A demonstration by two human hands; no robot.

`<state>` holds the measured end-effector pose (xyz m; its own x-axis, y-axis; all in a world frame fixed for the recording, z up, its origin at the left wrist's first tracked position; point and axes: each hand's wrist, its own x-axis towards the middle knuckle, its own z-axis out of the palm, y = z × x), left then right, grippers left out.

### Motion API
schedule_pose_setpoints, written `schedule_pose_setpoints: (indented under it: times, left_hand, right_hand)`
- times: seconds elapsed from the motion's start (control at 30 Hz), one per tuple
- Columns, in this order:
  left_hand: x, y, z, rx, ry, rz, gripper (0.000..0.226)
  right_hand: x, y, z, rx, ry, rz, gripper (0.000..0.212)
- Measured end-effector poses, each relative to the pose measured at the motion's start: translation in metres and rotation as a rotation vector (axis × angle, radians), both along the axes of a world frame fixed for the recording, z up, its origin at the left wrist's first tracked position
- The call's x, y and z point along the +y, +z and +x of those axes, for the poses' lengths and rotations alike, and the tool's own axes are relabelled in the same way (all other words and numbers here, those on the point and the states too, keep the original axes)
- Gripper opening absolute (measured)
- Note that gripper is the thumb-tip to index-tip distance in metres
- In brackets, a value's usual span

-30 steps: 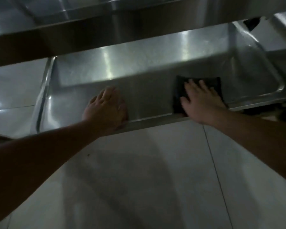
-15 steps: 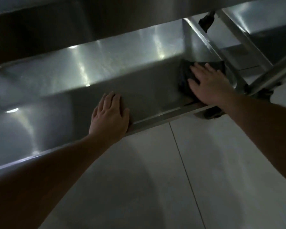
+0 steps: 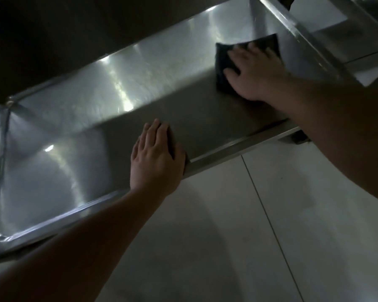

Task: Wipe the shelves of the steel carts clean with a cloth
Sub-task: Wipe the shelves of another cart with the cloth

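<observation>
Cloth (image 3: 247,43): black, plain, no pattern visible
Shelf (image 3: 122,90): silver-grey steel, faint brushed grain, white glare streaks along far wall, duller brown-grey band across floor of shelf
Shelf rim (image 3: 227,152): pale silver edge, dark line beneath
Upper shelf underside (image 3: 63,40): dark brown-black, in shadow
Cart frame (image 3: 303,33): bright silver-grey
Floor (image 3: 260,225): light grey-white tiles, thin dark grout lines, soft grey shadow patches
Caster (image 3: 299,137): dark, colour unclear
</observation>
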<state>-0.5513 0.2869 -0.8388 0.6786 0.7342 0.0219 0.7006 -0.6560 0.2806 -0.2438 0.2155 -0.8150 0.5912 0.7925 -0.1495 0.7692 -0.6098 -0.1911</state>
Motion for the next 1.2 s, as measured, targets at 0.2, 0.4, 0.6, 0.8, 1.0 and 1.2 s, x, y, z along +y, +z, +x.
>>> schedule_pose_setpoints:
  times: [0.2,0.4,0.6,0.8,1.0,1.2]
  left_hand:
    - [0.0,0.005,0.0,-0.002,0.004,-0.01,0.066]
    - [0.001,0.013,0.001,0.045,-0.014,-0.082,0.062]
    - [0.019,0.039,-0.016,0.111,-0.078,-0.173,0.072]
    - [0.026,0.052,-0.074,0.135,-0.077,-0.143,0.072]
    - [0.034,0.064,-0.128,0.218,-0.101,-0.046,0.068]
    - [0.011,0.087,-0.17,0.297,-0.132,-0.081,0.065]
  right_hand:
    - [-0.047,-0.002,-0.067,-0.026,0.267,-0.019,0.088]
    - [-0.105,0.006,-0.097,-0.099,0.408,-0.094,0.11]
    - [-0.11,0.016,-0.114,-0.054,0.493,-0.104,0.081]
    - [-0.092,0.017,-0.177,0.034,0.602,-0.028,0.075]
    - [-0.063,0.021,-0.235,0.035,0.518,-0.071,0.079]
    - [-0.064,0.043,-0.277,0.15,0.387,-0.204,0.081]
